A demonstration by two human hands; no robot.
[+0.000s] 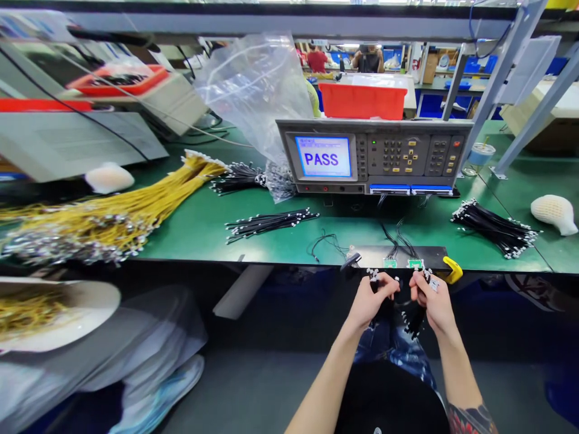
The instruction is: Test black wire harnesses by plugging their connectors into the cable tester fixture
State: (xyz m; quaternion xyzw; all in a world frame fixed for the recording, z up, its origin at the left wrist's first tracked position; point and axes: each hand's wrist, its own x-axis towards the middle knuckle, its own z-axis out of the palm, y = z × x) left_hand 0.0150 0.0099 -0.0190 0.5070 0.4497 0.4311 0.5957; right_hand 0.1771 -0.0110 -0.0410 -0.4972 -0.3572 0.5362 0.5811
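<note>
My left hand [371, 296] is closed on black cables with white connector ends, at the table's front edge. Beside it my right hand [433, 299] grips another bunch of black cables [412, 319], whose white ends hang below the fingers. Just beyond my fingertips two small green circuit boards [415, 263] sit on a dark fixture bar [432, 256], with dark wires leading up toward the tester. The tester [375, 157] shows PASS on its screen [322, 158]. How many cables each hand holds I cannot make out.
Black cable bundles lie left [271, 224] and right [495, 229] on the green table [203, 241]. A large yellow cable bundle [113, 211] covers the left side. A yellow clamp handle [452, 269] sticks out at the edge. A person's leg [149, 343] is at lower left.
</note>
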